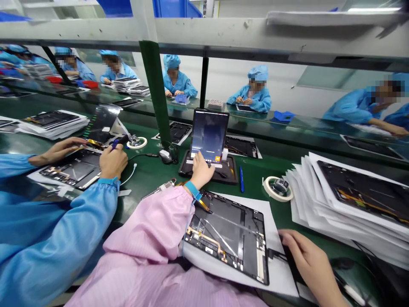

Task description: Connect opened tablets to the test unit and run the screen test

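Observation:
My left hand [203,171], in a pink sleeve with a blue wrist band, reaches forward. Its fingertips are at the lower part of a lit tablet screen [209,134], which stands upright in a black tray [231,180]. Below my wrist an opened tablet [233,232] lies on white paper, its inner parts and flex cables exposed. A short black cable [277,255] leaves its right edge towards my right hand [305,256]. The fingers of that hand are bent together by a dark item at the paper's edge; what they hold is partly hidden.
At right stand a stack of opened tablets on paper [361,200] and a tape roll [277,189]. A blue pen [242,179] and a mouse [166,156] lie on the green bench. At left, a co-worker's hands [113,161] work on another tablet. A shelf crosses overhead.

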Motion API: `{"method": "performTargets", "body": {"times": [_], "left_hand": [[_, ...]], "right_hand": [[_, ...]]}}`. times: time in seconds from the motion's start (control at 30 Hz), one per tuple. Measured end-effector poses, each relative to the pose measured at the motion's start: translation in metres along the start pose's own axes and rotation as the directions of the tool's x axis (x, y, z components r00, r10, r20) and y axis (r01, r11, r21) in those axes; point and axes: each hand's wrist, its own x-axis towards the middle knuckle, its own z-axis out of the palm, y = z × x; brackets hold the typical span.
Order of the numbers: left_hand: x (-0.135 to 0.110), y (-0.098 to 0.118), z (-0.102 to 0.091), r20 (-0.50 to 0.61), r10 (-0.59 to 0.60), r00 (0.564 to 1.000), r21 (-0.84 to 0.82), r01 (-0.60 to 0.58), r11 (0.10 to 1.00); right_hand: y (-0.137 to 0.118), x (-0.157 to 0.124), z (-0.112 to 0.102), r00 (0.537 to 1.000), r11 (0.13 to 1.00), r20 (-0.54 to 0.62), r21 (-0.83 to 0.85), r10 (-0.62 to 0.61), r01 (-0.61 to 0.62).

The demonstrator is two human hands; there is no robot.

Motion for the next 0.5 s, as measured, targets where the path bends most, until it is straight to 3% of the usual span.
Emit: {"method": "performTargets", "body": {"times": [0.07,0.1,0.17,0.27,0.4,0.47,0.5], "left_hand": [[-0.008,0.005,0.002,0.019,0.052,0.998,0.019,-0.052,0.998],[-0.012,0.008,0.003,0.029,0.07,0.997,0.03,-0.071,0.997],[-0.016,0.011,0.002,0.042,0.095,0.995,0.049,-0.097,0.994],[-0.019,0.013,-0.001,0.046,0.128,0.991,0.066,-0.131,0.989],[-0.017,0.013,-0.006,0.056,0.174,0.983,0.096,-0.178,0.979],[-0.015,0.014,-0.007,0.04,0.181,0.983,0.112,-0.184,0.977],[-0.013,0.016,-0.007,0.026,0.185,0.982,0.12,-0.187,0.975]], "right_hand": [[-0.002,-0.006,-0.005,0.999,0.998,-0.034,0.062,0.021,-0.019],[-0.003,-0.008,-0.007,1.0,0.994,0.002,0.107,0.03,-0.03],[-0.005,-0.01,-0.01,0.983,0.97,0.183,0.231,0.035,-0.077],[-0.005,-0.007,-0.017,0.868,0.874,0.496,0.426,-0.008,-0.235],[0.003,-0.007,-0.036,0.723,0.783,0.684,0.503,-0.101,-0.366],[0.011,-0.012,-0.044,0.711,0.789,0.698,0.483,-0.086,-0.379],[0.015,-0.014,-0.047,0.746,0.798,0.663,0.477,-0.052,-0.368]]}}
